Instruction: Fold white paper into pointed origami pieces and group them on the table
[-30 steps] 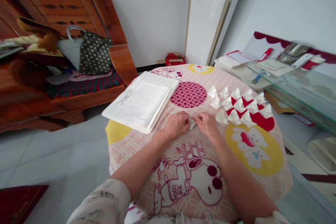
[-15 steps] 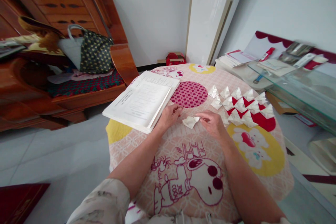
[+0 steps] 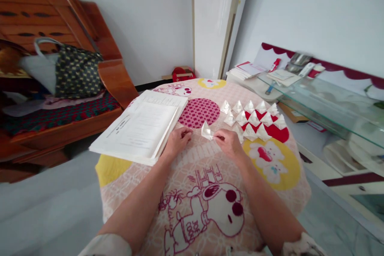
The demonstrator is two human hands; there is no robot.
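My right hand (image 3: 229,142) pinches the edge of a folded paper boat (image 3: 206,131), whose pointed peak stands up just above the tablecloth. To its left my left hand (image 3: 179,140) rests with curled fingers close together, and nothing shows in them. Beside that hand lies a thick stack of printed paper sheets (image 3: 135,128). Several finished-looking paper boats (image 3: 253,118) stand in rows to the right of my right hand, over a red patch of the cloth.
A patterned tablecloth (image 3: 192,176) covers the round table. Along the right side runs a glass shelf (image 3: 318,108) bearing papers and small items. A wooden bench (image 3: 114,80) with a dotted bag (image 3: 78,70) stands left. Behind the table is a white air conditioner (image 3: 211,32).
My view has turned to the right. The paper between my hands was lying low and flat; now it is raised to a peak in my right hand. My left hand is farther from it.
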